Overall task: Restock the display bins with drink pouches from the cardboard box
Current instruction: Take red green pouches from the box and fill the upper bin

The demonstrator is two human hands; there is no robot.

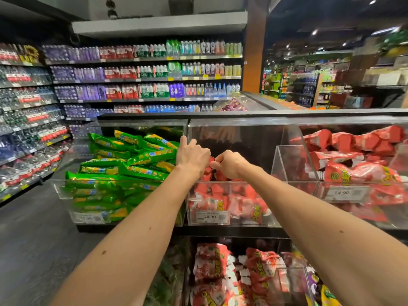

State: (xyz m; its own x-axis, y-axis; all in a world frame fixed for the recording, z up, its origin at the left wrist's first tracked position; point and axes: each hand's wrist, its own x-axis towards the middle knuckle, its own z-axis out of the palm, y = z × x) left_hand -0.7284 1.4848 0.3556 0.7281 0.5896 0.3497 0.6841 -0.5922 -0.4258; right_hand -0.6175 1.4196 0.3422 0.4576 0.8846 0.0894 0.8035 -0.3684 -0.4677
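My left hand (192, 157) and right hand (229, 164) both curl tight on one red drink pouch (210, 165) at twelve o'clock. I hold it low over the middle bin (238, 133) so it settles with its own kind and not with the green pouches (132, 160) at ten o'clock. The cardboard box is out of view.
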